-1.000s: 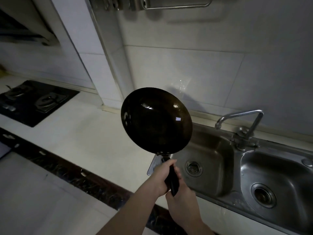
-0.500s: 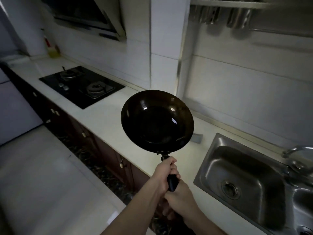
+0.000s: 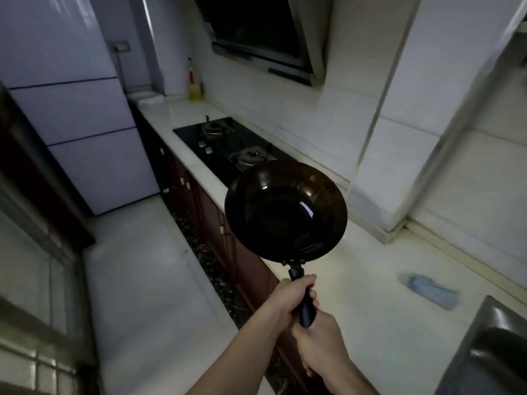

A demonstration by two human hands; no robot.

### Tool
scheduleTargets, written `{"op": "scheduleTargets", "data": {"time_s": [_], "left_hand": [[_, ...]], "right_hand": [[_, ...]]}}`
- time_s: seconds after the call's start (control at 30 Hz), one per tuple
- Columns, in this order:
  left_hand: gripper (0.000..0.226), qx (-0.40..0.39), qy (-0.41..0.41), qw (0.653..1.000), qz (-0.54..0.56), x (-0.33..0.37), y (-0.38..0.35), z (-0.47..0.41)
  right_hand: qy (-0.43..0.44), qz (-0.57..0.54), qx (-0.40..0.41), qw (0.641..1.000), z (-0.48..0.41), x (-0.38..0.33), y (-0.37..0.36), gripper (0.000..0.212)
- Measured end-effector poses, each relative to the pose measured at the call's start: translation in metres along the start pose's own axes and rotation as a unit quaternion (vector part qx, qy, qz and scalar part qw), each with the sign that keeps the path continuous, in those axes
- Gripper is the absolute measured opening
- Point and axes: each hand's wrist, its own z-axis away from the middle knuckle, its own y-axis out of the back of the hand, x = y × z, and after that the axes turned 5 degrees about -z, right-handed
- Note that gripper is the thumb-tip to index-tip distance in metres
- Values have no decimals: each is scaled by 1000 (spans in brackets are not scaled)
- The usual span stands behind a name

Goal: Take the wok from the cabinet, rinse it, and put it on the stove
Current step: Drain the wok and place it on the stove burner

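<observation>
Head view has swung left from the sink [image 3: 490, 352] to the stove [image 3: 228, 149], both hands, left hand [image 3: 288, 302] and right hand [image 3: 322, 334], clenched on the wok [image 3: 285, 212] handle, so placing it looks next.

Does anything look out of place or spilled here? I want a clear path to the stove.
Nothing stands out. Both hands, left hand and right hand, grip the wok by its handle, level above the counter. The stove burners are bare; a blue cloth lies near the sink.
</observation>
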Motion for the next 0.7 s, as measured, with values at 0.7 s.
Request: {"op": "scheduleTargets", "data": {"time_s": [0.7], "left_hand": [[18, 189, -75, 979, -27, 176, 186, -107]], "right_hand": [[55, 104, -89, 989, -202, -155, -173, 38]]}}
